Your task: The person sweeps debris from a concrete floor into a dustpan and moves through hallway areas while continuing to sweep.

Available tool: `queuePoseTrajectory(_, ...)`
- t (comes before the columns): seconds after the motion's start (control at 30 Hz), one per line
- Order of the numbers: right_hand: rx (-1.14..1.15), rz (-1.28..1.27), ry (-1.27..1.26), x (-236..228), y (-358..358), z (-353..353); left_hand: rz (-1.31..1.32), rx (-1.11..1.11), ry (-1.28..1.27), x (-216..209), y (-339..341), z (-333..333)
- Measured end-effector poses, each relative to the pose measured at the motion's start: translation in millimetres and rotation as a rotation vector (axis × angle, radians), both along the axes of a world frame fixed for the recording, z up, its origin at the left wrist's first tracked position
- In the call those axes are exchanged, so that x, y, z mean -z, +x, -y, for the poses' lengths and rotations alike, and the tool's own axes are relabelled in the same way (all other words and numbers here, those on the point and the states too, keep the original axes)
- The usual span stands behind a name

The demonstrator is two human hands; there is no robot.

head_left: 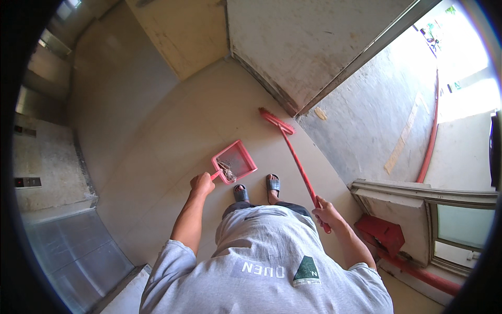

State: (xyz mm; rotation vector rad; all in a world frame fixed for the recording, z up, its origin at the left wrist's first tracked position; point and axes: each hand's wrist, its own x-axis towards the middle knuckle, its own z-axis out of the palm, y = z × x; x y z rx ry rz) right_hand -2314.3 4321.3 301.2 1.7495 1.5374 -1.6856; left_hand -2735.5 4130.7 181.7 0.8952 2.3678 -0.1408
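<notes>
My left hand [202, 183] is closed round the handle of a red-pink dustpan [246, 170], held out ahead of me to the left of my feet. Greyish debris [227, 171] lies inside the pan near its handle side. My right hand [327, 211] grips the red stick of a broom [298, 163] near its top end. The broom's red head [276, 121] is farther ahead, close to the corner of the wall. Whether the dustpan rests on the floor I cannot tell.
Beige floor tiles [151, 157] spread around my sandalled feet [272, 182]. A wall corner [295, 112] juts in ahead, beside a grey concrete floor [345, 141] on the right. A red box [380, 233] and red pipe [423, 277] are at lower right; metal doors [78, 256] at lower left.
</notes>
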Motion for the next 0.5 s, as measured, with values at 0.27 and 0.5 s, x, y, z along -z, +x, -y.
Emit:
queuePoseTrajectory(0.27,0.133,-0.089,-0.112,-47,18,-6,0.029,-0.047,0.007,0,-7,-21)
queuePoseTrajectory(0.5,0.003,-0.026,-0.008,-2,-13,11,0.032,-0.056,0.002,3,-2,-24)
